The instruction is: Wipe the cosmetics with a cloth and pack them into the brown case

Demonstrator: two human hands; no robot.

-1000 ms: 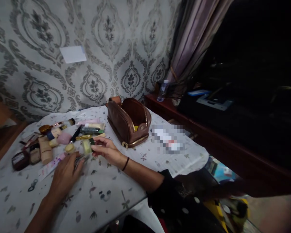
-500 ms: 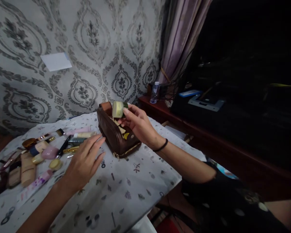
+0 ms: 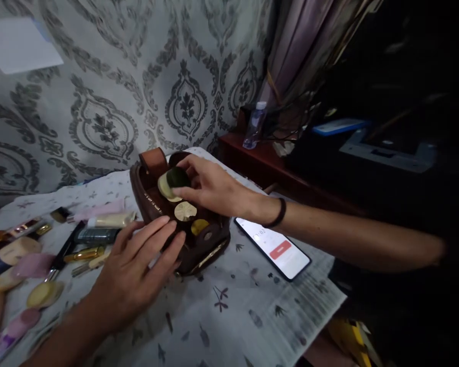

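My right hand [image 3: 210, 186] holds a small jar [image 3: 165, 186] with a dark green lid and pale yellow body, tilted over the open brown bag [image 3: 141, 188]. Inside the bag, a pale gold round item [image 3: 185, 211] and a yellow round item [image 3: 200, 227] show below the jar. My left hand [image 3: 137, 265] has its fingers spread against the near left side of the bag and holds nothing. The bag's zipper is open, and its deeper inside is dark.
Several cosmetics, among them a purple sponge [image 3: 34, 266] and a pink-capped tube [image 3: 11, 334], lie at the left on the patterned cloth [image 3: 199, 316]. A lit phone [image 3: 286, 257] lies right of the bag. A bottle [image 3: 254, 125] stands on the red ledge behind.
My right hand has brought the jar down into the bag's opening. My left hand has come against the bag. The view has shifted closer, and the phone now shows.
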